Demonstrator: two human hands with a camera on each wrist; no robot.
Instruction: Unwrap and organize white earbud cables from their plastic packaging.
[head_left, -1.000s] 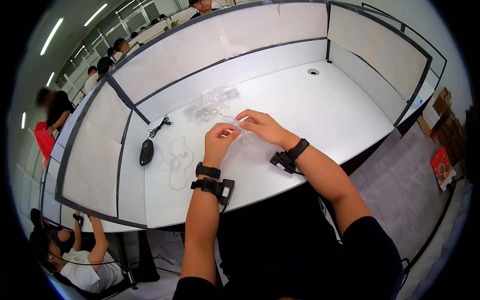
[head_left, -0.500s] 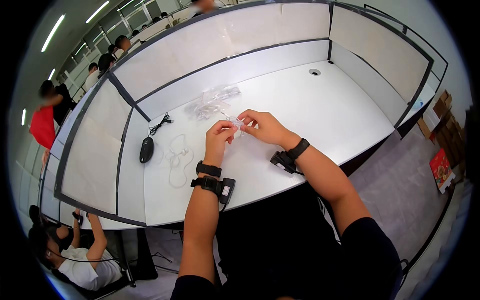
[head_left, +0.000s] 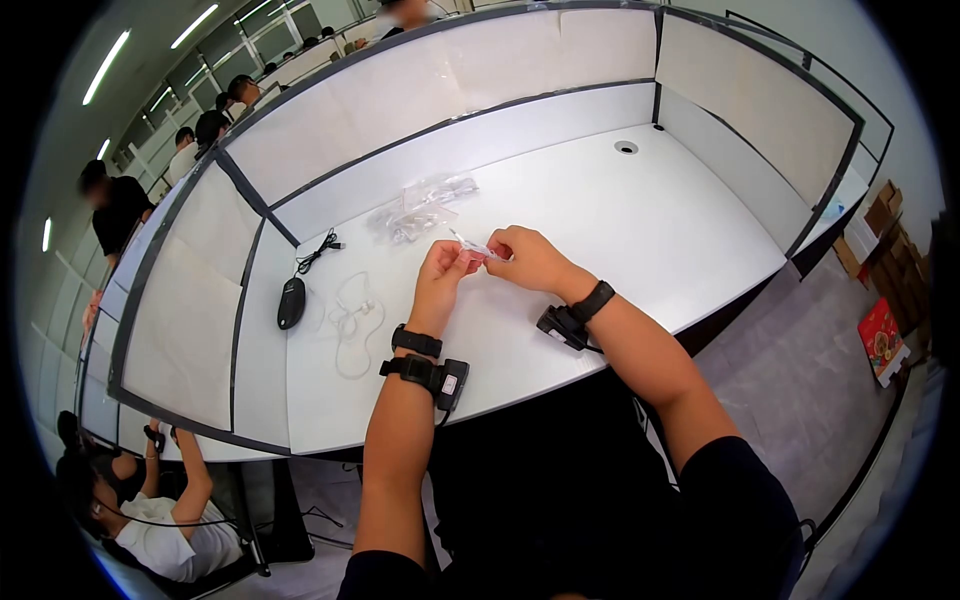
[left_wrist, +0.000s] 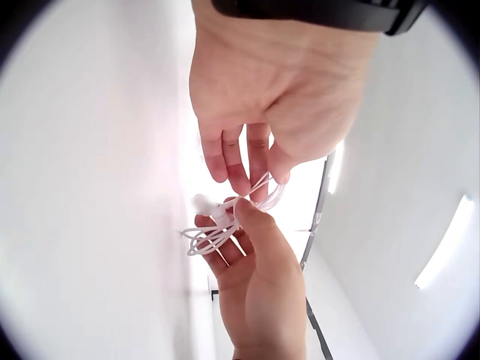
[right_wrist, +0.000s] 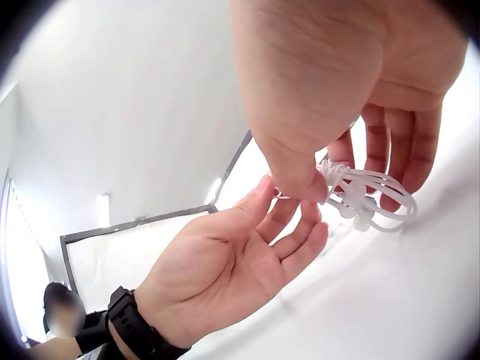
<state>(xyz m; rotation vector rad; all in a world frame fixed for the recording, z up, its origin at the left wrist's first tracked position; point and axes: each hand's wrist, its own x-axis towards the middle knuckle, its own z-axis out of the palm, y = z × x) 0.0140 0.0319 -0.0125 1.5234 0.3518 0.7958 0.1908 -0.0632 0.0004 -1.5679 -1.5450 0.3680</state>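
Between the two hands, over the desk, is a pair of white earphones (right_wrist: 339,176) with its cable looped into a small bundle. My right hand (head_left: 535,262) pinches the bundle between thumb and fingers, and in the right wrist view several loops and the earbuds stick out beside its fingers. My left hand (head_left: 437,280) pinches a strand of the cable between thumb and fingertips, close by the right thumb. Turns of cable wrap round the bundle's middle. Part of the bundle is hidden behind the right thumb.
Clear plastic bags (head_left: 420,212) lie beyond the hands on the white desk (head_left: 620,230). A loose white cable (head_left: 352,325) lies left of the left hand. Farther left is a black mouse (head_left: 291,303) with its cord bundled. Partition panels (head_left: 460,75) enclose the desk's back and sides.
The right hand has turned and drawn slightly right, its fingers more closed around the bundle. The left hand stays nearly in place, still pinching the cable.
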